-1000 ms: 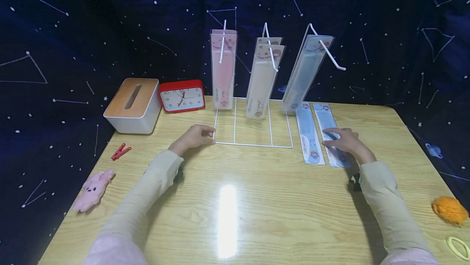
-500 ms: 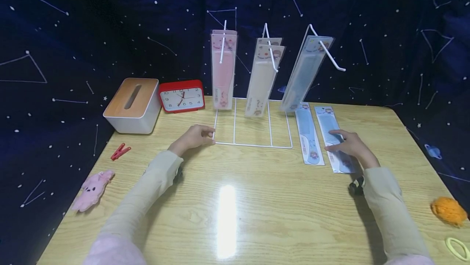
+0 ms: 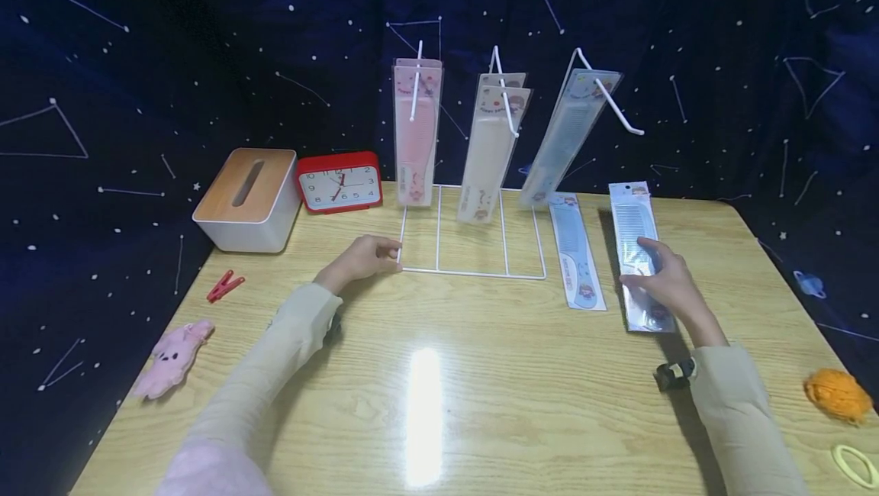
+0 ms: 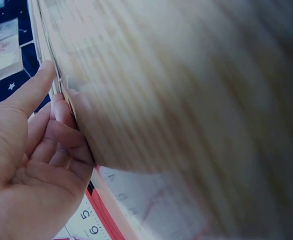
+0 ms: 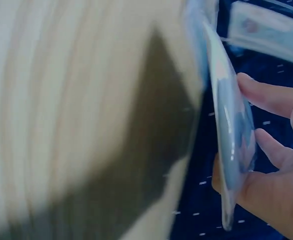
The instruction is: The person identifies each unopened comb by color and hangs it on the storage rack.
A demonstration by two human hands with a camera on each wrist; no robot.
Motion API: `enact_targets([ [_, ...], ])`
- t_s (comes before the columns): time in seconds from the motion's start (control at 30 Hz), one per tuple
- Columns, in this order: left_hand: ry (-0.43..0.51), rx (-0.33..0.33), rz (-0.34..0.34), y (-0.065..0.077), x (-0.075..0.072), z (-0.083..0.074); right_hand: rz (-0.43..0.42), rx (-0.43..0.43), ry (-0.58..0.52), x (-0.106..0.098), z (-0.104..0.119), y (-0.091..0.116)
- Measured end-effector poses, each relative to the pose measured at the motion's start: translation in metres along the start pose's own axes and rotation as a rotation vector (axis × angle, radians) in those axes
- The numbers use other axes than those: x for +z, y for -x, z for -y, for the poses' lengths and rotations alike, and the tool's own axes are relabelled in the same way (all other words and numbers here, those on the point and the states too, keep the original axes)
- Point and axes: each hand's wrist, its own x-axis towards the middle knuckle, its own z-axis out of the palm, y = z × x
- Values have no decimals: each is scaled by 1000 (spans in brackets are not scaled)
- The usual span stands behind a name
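In the head view my right hand [image 3: 671,288] grips a blue comb in a clear package [image 3: 630,215], raised off the table with its shadow beneath. The right wrist view shows the packaged comb [image 5: 229,135] edge-on, between thumb and fingers. A second packaged blue comb [image 3: 577,259] lies flat to its left. My left hand [image 3: 360,258] pinches the front left corner of a white wire rack [image 3: 474,273]. From the rack's hooks hang packaged pink combs [image 3: 416,137], cream combs [image 3: 491,152] and a blue comb [image 3: 570,137]. In the left wrist view, my left hand [image 4: 36,160] has its thumb and fingers at the rack's wire.
A tissue box [image 3: 250,198] and a red clock [image 3: 339,183] stand at the back left. A red clothespin [image 3: 224,286] and pink plush toy [image 3: 175,359] lie along the left edge. Orange yarn [image 3: 839,394] and a yellow ring [image 3: 854,465] lie at the right.
My right hand has picked up the right-hand blue comb and moved it rightward and up off the table. My left hand has stayed on the rack corner.
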Motion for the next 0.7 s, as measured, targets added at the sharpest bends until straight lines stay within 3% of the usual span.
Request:
enact_targets([
  [0.4, 20, -7, 4, 1, -1, 1, -293, -163, -231, -8, 59, 64],
  [0.53, 30, -15, 4, 0, 0, 1, -402, -273, -296, -9, 80, 84],
  [0.7, 24, -7, 2, 0, 0, 2, -418, -422, -373, -1, 101, 104],
])
